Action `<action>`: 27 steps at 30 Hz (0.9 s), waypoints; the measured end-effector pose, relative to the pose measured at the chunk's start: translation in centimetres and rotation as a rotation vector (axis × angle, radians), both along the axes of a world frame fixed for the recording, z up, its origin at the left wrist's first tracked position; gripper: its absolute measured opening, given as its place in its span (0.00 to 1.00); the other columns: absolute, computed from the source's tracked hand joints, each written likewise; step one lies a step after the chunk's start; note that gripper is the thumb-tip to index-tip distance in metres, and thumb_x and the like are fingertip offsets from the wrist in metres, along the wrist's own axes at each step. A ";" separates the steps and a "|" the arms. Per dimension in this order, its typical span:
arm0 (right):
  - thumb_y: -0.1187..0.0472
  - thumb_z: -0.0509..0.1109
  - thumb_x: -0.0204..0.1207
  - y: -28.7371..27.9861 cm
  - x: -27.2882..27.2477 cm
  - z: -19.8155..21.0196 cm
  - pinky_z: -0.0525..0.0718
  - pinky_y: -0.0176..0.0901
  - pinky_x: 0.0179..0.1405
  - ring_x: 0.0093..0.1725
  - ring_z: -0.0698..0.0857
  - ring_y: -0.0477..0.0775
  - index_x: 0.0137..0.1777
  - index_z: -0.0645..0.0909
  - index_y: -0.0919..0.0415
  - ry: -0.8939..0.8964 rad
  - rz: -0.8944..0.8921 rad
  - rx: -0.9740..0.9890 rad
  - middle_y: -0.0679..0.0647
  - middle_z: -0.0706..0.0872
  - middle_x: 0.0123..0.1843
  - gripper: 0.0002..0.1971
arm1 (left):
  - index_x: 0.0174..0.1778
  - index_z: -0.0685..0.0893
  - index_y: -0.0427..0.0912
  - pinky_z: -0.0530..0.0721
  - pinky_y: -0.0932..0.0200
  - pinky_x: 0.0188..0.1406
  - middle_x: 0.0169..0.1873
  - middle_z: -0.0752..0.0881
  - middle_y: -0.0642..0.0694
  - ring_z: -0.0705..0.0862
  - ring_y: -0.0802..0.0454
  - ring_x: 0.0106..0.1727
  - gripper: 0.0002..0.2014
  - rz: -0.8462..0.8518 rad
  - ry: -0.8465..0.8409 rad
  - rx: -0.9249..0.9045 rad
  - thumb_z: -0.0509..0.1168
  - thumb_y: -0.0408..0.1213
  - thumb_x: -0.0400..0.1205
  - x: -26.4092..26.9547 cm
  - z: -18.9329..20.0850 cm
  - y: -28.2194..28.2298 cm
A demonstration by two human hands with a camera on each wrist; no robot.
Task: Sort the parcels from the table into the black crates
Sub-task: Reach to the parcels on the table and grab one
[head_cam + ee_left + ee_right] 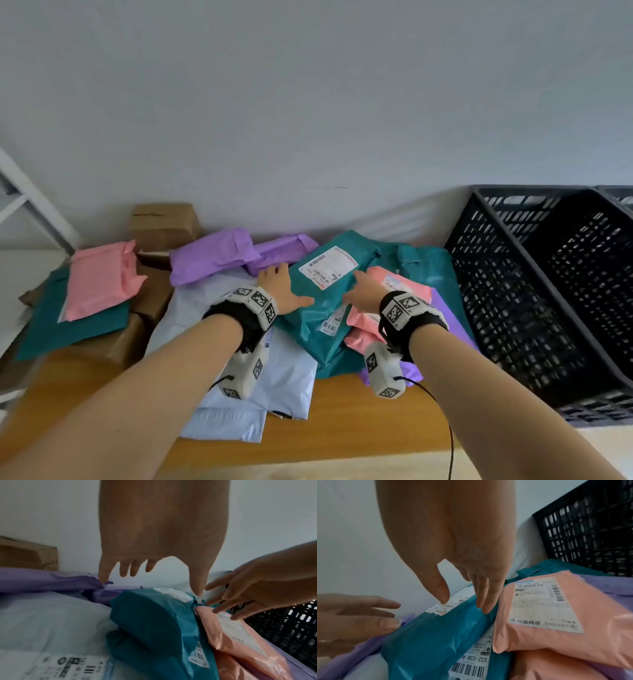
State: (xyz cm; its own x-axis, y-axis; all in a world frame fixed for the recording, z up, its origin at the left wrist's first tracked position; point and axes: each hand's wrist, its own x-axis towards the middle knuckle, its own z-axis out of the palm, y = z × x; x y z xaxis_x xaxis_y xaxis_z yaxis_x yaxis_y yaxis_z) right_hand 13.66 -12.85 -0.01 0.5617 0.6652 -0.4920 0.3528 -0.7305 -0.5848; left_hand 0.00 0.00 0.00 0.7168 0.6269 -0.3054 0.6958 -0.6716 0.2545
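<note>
Two bare forearms reach forward from the bottom of the head view, each with a marker-covered band strapped at the wrist; the left hand (279, 287) lies with fingers spread and straight at the left edge of a teal parcel (322, 308), thumb resting on the teal film, holding nothing; the right hand (363, 286) hangs with loosely extended fingers over the right edge of the same parcel, fingertips (485, 607) just at the seam where teal meets a pink parcel (407, 284), gripping nothing; whether they actually touch the film cannot be told from the wrist views. The teal parcel sits on top of the pile in the middle of the desk (342, 425), a white shipping label (329, 267) facing up near its far end and a smaller barcode sticker (330, 323) near its near end; beneath and to its left lie pale blue parcels (274, 377); beyond them two purple parcels (212, 260) rest against the wall; a second pink parcel (102, 284) lies on a flat teal one (75, 325) over brown cardboard boxes (164, 226) at the far left. Purple film (452, 322) shows under the pink parcel on the right. A black crate (548, 291) with latticed walls stands just beside the pile at the right end of the desk, and the corner of another black crate (616, 195) shows behind it.
</note>
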 end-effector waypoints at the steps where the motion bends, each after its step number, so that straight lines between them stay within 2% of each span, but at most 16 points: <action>1: 0.66 0.66 0.77 0.4 0.2 -0.3 0.75 0.36 0.37 0.47 0.75 0.51 0.80 0.58 0.66 0.029 -0.016 0.011 0.63 0.80 0.61 0.33 | 0.79 0.57 0.36 0.62 0.46 0.77 0.77 0.64 0.36 0.62 0.39 0.78 0.48 0.008 0.020 0.000 0.69 0.62 0.72 0.4 -0.3 -0.3; 2: 0.67 0.65 0.77 0.8 0.6 -0.5 0.74 0.38 0.40 0.49 0.74 0.51 0.82 0.53 0.65 0.059 -0.031 0.012 0.65 0.78 0.67 0.35 | 0.80 0.56 0.38 0.63 0.44 0.76 0.77 0.63 0.37 0.62 0.39 0.78 0.49 0.022 0.017 0.001 0.69 0.63 0.71 0.9 -0.8 -0.3; 3: 0.67 0.64 0.78 1.0 0.6 -0.6 0.75 0.40 0.41 0.47 0.75 0.52 0.83 0.49 0.63 0.085 -0.031 0.012 0.65 0.79 0.65 0.37 | 0.80 0.55 0.40 0.64 0.42 0.75 0.77 0.62 0.38 0.61 0.40 0.78 0.51 0.038 0.026 -0.005 0.70 0.64 0.70 1.2 -1.3 -0.5; 4: 0.68 0.63 0.78 1.3 0.8 -0.7 0.75 0.40 0.37 0.41 0.77 0.52 0.84 0.46 0.61 0.088 -0.024 0.017 0.62 0.82 0.56 0.38 | 0.80 0.54 0.42 0.66 0.41 0.74 0.77 0.61 0.39 0.61 0.40 0.78 0.51 0.047 0.031 -0.009 0.70 0.65 0.69 1.5 -1.7 -0.6; 5: 0.69 0.62 0.78 1.5 1.0 -0.8 0.74 0.39 0.31 0.35 0.76 0.50 0.84 0.44 0.59 0.088 -0.023 0.023 0.58 0.81 0.44 0.39 | 0.80 0.54 0.43 0.66 0.40 0.74 0.78 0.61 0.40 0.61 0.41 0.78 0.52 0.051 0.045 -0.014 0.71 0.65 0.68 1.8 -2.1 -0.7; 6: 0.69 0.62 0.78 1.7 1.1 -1.0 0.72 0.38 0.27 0.31 0.74 0.49 0.84 0.42 0.58 0.076 -0.027 0.017 0.55 0.76 0.36 0.40 | 0.80 0.53 0.43 0.66 0.40 0.74 0.78 0.61 0.40 0.60 0.41 0.79 0.53 0.051 0.063 -0.017 0.71 0.65 0.67 2.0 -2.5 -0.8; 7: 0.70 0.62 0.78 1.9 1.2 -1.1 0.72 0.38 0.26 0.29 0.73 0.48 0.84 0.42 0.58 0.069 -0.028 0.013 0.54 0.74 0.35 0.40 | 0.81 0.52 0.43 0.65 0.40 0.74 0.79 0.60 0.40 0.60 0.41 0.79 0.54 0.052 0.075 -0.018 0.71 0.66 0.67 2.2 -2.9 -0.7; 8: 0.70 0.62 0.78 2.0 1.2 -1.1 0.73 0.39 0.27 0.30 0.73 0.48 0.84 0.43 0.57 0.066 -0.017 0.010 0.55 0.76 0.38 0.41 | 0.81 0.51 0.42 0.64 0.39 0.75 0.79 0.60 0.40 0.60 0.41 0.79 0.56 0.059 0.082 -0.004 0.71 0.66 0.66 2.3 -3.0 -0.7; 10: 0.69 0.64 0.78 2.3 1.3 -1.4 0.79 0.41 0.35 0.36 0.78 0.51 0.84 0.43 0.58 0.058 0.005 -0.001 0.61 0.81 0.53 0.41 | 0.81 0.48 0.41 0.63 0.38 0.75 0.79 0.59 0.40 0.59 0.41 0.80 0.58 0.079 0.088 0.007 0.73 0.63 0.65 2.4 -3.5 -0.8; 12: 0.69 0.64 0.78 2.4 1.3 -1.6 0.83 0.45 0.49 0.46 0.83 0.57 0.84 0.44 0.60 0.028 0.031 -0.005 0.66 0.78 0.68 0.41 | 0.82 0.44 0.39 0.63 0.37 0.75 0.79 0.57 0.39 0.57 0.41 0.80 0.59 0.115 0.094 -0.011 0.75 0.59 0.67 2.5 -3.6 -0.8; 13: 0.69 0.65 0.78 2.4 1.4 -1.8 0.84 0.48 0.55 0.52 0.84 0.60 0.84 0.44 0.60 0.020 0.032 -0.004 0.67 0.75 0.71 0.40 | 0.82 0.42 0.38 0.64 0.36 0.75 0.79 0.56 0.38 0.56 0.40 0.80 0.60 0.128 0.098 -0.028 0.76 0.56 0.67 2.6 -3.7 -0.6; 15: 0.69 0.65 0.78 2.4 1.6 -2.0 0.84 0.53 0.59 0.56 0.84 0.61 0.84 0.46 0.60 0.007 0.025 -0.007 0.67 0.74 0.73 0.40 | 0.82 0.41 0.36 0.66 0.37 0.74 0.79 0.56 0.36 0.56 0.38 0.80 0.61 0.139 0.099 -0.064 0.78 0.52 0.67 2.8 -3.8 -0.1; 18: 0.71 0.65 0.77 2.5 1.8 -2.4 0.84 0.54 0.57 0.52 0.84 0.60 0.84 0.49 0.58 0.007 0.010 0.011 0.67 0.74 0.72 0.39 | 0.80 0.46 0.34 0.72 0.39 0.71 0.76 0.60 0.37 0.61 0.38 0.78 0.59 0.098 0.115 -0.046 0.80 0.47 0.65 3.1 -3.1 0.7; 23: 0.73 0.68 0.75 2.8 2.2 -1.7 0.84 0.53 0.60 0.62 0.83 0.63 0.83 0.51 0.54 -0.007 0.016 0.014 0.65 0.76 0.72 0.41 | 0.73 0.62 0.36 0.77 0.44 0.63 0.69 0.67 0.42 0.69 0.44 0.71 0.48 -0.038 0.106 0.157 0.81 0.49 0.63 3.1 -0.7 3.0; 27: 0.73 0.70 0.73 3.3 2.8 -0.7 0.84 0.52 0.58 0.59 0.82 0.62 0.82 0.54 0.54 -0.022 0.010 0.040 0.61 0.77 0.69 0.41 | 0.70 0.66 0.39 0.76 0.48 0.63 0.65 0.69 0.45 0.71 0.46 0.67 0.44 -0.201 0.043 0.332 0.81 0.47 0.62 2.8 1.9 5.5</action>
State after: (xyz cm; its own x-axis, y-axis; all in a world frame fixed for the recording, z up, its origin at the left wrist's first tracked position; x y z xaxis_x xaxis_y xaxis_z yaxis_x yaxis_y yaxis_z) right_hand 16.42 -9.55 -0.69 0.5652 0.6896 -0.4527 0.3734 -0.7032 -0.6050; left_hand 2.85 5.55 1.95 0.8264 0.5449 -0.1420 0.5472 -0.8366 -0.0260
